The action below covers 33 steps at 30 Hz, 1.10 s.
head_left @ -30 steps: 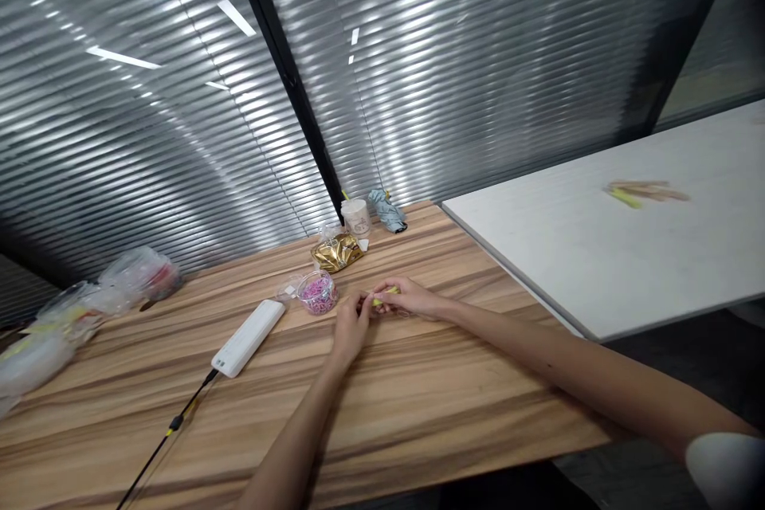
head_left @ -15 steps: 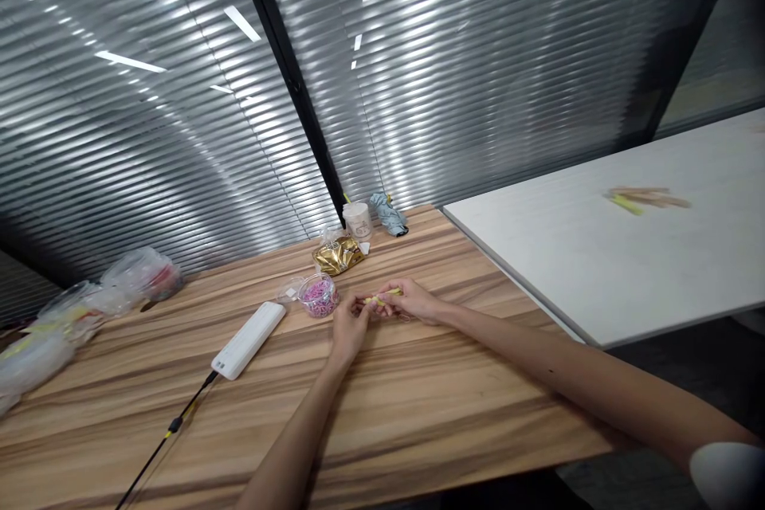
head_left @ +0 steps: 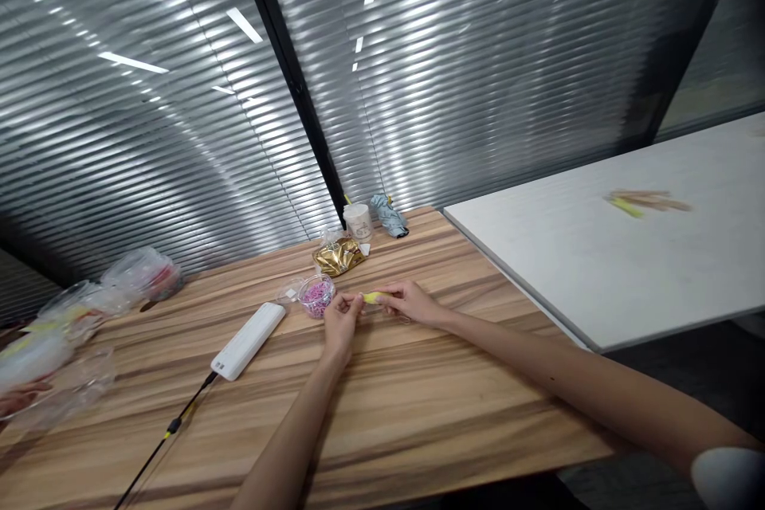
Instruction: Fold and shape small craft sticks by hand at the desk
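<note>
A small yellow strip is stretched between my two hands, just above the wooden table. Its left end is pinched in the fingertips of my left hand, and my right hand grips the other end with closed fingers. I cannot make out its exact kind. Thin, light-coloured loops lie under my right fingers, too small to name. Just left of my left hand, a clear round tub holds many small pink and purple pieces.
A white power bank with a black cable lies to the left. Behind the tub are a gold packet, a white cup and a crumpled blue wrapper. Another person's hand is by clear plastic. Sticks lie on the white table.
My left hand has moved slightly left, and more of the yellow strip shows between my hands. Another person's hand and clear plastic have come in at the left edge.
</note>
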Each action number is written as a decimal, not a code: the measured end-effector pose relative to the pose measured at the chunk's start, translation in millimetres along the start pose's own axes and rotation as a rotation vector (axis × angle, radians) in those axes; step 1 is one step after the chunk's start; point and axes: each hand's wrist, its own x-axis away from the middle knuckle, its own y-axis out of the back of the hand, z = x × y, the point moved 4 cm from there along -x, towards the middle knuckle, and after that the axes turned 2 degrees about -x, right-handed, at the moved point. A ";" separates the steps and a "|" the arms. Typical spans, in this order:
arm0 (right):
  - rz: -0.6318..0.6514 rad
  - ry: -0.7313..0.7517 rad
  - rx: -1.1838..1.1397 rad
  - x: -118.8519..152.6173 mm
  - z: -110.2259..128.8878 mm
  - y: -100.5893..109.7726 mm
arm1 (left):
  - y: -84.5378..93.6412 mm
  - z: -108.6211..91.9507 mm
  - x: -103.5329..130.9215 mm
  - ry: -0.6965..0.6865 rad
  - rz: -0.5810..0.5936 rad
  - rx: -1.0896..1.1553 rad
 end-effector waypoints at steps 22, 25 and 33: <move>0.056 0.334 0.482 8.5 15.1 -8.9 | -15.9 -2.0 7.9 0.310 0.194 0.562; 0.033 0.341 0.486 9.1 14.9 -8.1 | -16.7 -2.1 8.2 0.315 0.206 0.577; 0.000 0.334 0.465 9.5 15.6 -8.7 | -23.6 -1.2 12.1 0.295 0.257 0.560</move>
